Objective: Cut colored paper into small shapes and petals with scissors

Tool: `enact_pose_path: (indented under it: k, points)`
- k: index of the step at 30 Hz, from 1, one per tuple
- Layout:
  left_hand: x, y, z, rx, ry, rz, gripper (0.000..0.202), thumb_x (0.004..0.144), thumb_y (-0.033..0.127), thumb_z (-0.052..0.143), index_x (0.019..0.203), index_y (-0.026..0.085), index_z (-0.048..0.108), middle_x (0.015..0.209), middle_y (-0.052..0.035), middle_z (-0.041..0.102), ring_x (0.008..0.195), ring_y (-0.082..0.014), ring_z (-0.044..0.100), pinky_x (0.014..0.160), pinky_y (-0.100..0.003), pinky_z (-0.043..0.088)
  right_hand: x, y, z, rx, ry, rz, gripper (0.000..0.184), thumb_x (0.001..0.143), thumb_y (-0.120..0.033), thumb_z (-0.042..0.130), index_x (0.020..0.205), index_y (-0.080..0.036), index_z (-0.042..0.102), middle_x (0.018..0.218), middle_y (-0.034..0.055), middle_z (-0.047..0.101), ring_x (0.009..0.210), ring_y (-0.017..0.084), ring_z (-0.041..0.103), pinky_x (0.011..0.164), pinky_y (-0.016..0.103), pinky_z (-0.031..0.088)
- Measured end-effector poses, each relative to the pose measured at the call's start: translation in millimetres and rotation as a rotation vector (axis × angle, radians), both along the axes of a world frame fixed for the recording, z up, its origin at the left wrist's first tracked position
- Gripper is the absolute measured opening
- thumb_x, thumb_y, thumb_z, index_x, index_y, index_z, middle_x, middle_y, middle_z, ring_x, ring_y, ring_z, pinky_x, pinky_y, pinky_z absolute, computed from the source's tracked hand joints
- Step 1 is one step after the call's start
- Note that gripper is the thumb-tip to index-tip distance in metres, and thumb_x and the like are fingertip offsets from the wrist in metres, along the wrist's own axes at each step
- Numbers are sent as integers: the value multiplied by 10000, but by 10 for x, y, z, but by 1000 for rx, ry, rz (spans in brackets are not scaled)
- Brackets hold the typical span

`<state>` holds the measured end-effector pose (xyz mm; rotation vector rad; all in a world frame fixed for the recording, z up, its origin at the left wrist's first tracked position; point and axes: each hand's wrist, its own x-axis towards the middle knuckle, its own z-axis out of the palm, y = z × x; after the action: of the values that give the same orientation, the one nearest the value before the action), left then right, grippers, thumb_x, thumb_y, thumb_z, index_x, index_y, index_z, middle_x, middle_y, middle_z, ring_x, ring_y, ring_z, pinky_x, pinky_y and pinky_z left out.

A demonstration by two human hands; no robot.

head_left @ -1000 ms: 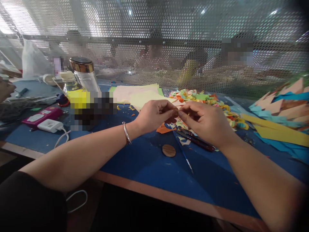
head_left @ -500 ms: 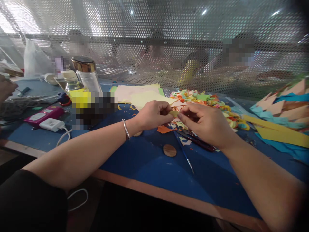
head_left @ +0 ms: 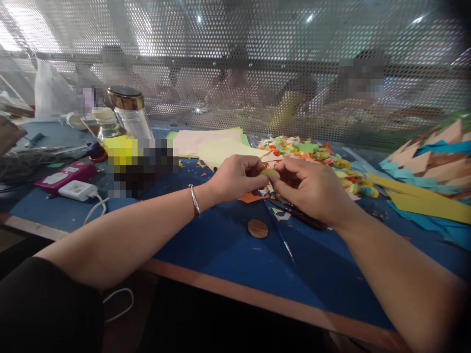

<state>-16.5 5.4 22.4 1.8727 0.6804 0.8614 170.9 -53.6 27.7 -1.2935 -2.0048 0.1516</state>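
Note:
My left hand (head_left: 234,177) and my right hand (head_left: 311,189) meet above the blue table (head_left: 228,255), fingertips pinched together on a small yellow paper piece (head_left: 270,172). A silver bangle (head_left: 194,200) circles my left wrist. Beneath the hands lie orange paper scraps (head_left: 249,197), a thin blue-handled brush (head_left: 280,234), a dark pen (head_left: 300,214) and a small round wooden disc (head_left: 257,228). Just behind the hands is a heap of small coloured paper curls (head_left: 312,152).
Pale yellow paper sheets (head_left: 213,143) lie at the back centre. Stacked teal, tan and yellow paper (head_left: 430,181) fills the right. A gold-lidded jar (head_left: 129,112), a pink device (head_left: 65,176) and a white charger (head_left: 77,190) sit left. A perforated metal screen (head_left: 257,63) backs the table, with people behind it.
Both hands stayed together over the same spot. The yellow paper piece has come into view between the fingertips, and the fingers have shifted slightly around it.

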Motion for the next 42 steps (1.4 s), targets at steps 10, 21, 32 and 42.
enact_pose_path:
  k: [10, 21, 32, 42]
  points:
    - [-18, 21, 13, -51, -34, 13, 196, 798, 164, 665, 666, 196, 523, 569, 39, 608, 530, -68, 636, 535, -193, 471, 27, 18, 26, 64, 32, 2, 156, 839, -237, 623, 706, -234, 541, 596, -24, 513, 529, 128, 461, 511, 285, 381]
    - [-36, 46, 33, 25, 9, 46, 173, 747, 165, 667, 667, 201, 518, 547, 56, 568, 505, -77, 605, 500, -206, 442, 27, 18, 12, 117, 3, -12, 161, 820, -202, 624, 692, -232, 530, 635, -16, 537, 550, 134, 481, 531, 296, 377]
    - [-79, 75, 86, 78, -18, -7, 150, 771, 199, 703, 907, 158, 656, 784, -6, 682, 709, -88, 616, 642, -221, 466, 58, 35, 48, 45, -141, 9, 157, 831, -271, 625, 692, -229, 566, 584, -23, 573, 515, 128, 498, 510, 284, 354]
    - [-33, 57, 57, -303, -48, -17, 95, 771, 52, 753, 813, 129, 719, 694, 12, 693, 623, -58, 607, 635, -219, 477, 43, 23, 4, 116, -147, -10, 112, 873, -255, 621, 766, -225, 612, 665, 5, 616, 558, 144, 545, 543, 301, 412]
